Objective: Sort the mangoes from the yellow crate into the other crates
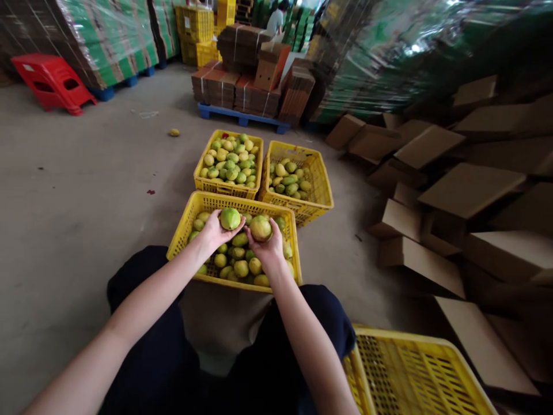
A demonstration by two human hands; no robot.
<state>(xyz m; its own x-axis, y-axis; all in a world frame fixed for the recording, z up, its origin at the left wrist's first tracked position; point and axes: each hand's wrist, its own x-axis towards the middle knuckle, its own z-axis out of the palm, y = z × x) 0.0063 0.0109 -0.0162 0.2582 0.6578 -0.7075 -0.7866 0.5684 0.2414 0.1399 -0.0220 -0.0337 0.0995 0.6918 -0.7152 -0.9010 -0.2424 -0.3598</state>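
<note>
In my left hand (pixel 216 230) rests a round green fruit (pixel 230 218) with a yellowish patch, much like a lemon. My right hand (pixel 268 245) has its fingers around a duller yellow-green fruit (pixel 261 228) of the same sort. Both hands are side by side above the near yellow crate (pixel 179 236), their fingertips almost meeting. Several more yellow and green fruits (pixel 241 268) lie inside this crate, partly hidden by my hands and forearms. The crate stands on the floor just in front of my knees.
Beyond it stand a full yellow fruit crate (pixel 228 189) and a partly filled one (pixel 322 178). Another yellow crate (pixel 415 369) is at my right. Cardboard boxes (pixel 470 190) crowd the right side. Farther off are a red stool (pixel 54 80), a loaded blue pallet (pixel 242 118) and a person (pixel 275 22).
</note>
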